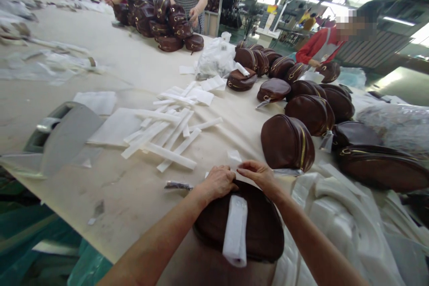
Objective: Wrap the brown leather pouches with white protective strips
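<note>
A dark brown leather bag [258, 219] rests in front of me at the near edge of the table. A white foam-wrapped roll [235, 230] lies across its face. My left hand [217, 182] is closed over the bag's far edge, its fingertips partly hidden. Just right of it, my right hand [257, 173] has thumb and forefinger drawn together above that same edge. What they pinch, if anything, is too small to make out. Beyond these fingertips is a small white piece [234, 156]. A wrapped tag [179, 186] sticks out left of the bag.
White strips [170, 132] and sheets [115, 127] lie scattered ahead. A grey tape dispenser [63, 132] stands left. Brown bags [288, 143] crowd the right side, above layered white foam [345, 219]. Several people work around the table, near a pile of bags [167, 22].
</note>
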{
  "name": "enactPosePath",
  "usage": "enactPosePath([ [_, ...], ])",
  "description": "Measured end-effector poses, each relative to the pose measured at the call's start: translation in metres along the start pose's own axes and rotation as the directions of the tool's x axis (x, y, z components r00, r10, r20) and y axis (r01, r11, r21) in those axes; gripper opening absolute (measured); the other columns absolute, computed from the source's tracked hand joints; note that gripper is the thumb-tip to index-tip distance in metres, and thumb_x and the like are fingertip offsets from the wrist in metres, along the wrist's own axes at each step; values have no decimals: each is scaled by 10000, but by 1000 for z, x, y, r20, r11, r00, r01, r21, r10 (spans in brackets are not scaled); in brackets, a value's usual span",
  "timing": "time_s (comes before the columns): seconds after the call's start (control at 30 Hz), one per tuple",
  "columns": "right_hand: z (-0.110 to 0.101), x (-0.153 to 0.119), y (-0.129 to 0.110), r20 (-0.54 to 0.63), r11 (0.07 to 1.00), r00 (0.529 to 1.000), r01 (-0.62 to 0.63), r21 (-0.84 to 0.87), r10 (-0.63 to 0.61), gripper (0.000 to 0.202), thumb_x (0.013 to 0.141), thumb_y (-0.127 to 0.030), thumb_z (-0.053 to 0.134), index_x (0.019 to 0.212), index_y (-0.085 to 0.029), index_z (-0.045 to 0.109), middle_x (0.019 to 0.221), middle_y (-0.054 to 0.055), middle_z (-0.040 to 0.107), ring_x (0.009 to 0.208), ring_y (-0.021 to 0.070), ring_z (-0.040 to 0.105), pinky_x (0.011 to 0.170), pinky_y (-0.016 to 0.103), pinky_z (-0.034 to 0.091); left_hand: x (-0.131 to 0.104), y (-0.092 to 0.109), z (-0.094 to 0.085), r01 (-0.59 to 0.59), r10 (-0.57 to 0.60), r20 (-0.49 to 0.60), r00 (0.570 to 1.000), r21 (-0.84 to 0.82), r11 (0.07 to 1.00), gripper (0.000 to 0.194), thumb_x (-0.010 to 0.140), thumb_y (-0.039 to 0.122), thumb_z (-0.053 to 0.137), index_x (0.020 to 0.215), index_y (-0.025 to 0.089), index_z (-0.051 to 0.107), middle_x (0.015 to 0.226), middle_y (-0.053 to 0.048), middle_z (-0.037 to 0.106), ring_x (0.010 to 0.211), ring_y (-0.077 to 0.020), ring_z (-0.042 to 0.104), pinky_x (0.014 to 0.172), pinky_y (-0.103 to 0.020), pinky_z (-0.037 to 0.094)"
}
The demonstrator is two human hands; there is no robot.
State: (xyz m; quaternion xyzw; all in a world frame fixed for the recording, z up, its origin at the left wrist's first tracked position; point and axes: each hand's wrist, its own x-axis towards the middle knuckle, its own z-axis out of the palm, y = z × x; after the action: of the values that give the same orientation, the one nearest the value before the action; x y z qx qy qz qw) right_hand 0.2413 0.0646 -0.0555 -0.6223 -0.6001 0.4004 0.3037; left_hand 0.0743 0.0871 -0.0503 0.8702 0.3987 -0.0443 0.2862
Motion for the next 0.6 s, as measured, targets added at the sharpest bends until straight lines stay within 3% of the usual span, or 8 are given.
enactPosePath([
  [0.23, 7, -52, -11, -23, 994, 996, 90, 61, -89, 168, 749, -351, 616, 764, -190, 661, 695, -3, 633, 682, 161, 575, 667, 265, 469, 2, -3, 4, 7, -7, -4, 1000, -15, 1000, 181, 863, 336, 565, 918, 202, 674, 992, -71, 647, 977, -217, 606, 832, -303, 459],
  [0.37, 9, -70, -10, -10, 980, 983, 184, -79, -186, 122, 782, -300, 604, 785, -199, 673, 724, 8, 653, 684, 168, 597, 647, 265, 479, 1, -1, 3, 16, -16, 8, 1000, -4, 1000, 192, 897, 317, 544, 927, 152, 637, 988, -71, 633, 947, -191, 598, 858, -363, 475],
  [0.6, 14, -92, -17, -21, 880, 908, 401, -256, -419, 160, 869, -256, 541, 916, -235, 692, 949, 62, 681, 926, 205, 628, 814, 315, 506, -3, 2, -2, 44, -45, -8, 999, -47, 998, 290, 906, 338, 551, 1115, 137, 551, 1041, -68, 610, 948, -192, 603, 846, -401, 509],
])
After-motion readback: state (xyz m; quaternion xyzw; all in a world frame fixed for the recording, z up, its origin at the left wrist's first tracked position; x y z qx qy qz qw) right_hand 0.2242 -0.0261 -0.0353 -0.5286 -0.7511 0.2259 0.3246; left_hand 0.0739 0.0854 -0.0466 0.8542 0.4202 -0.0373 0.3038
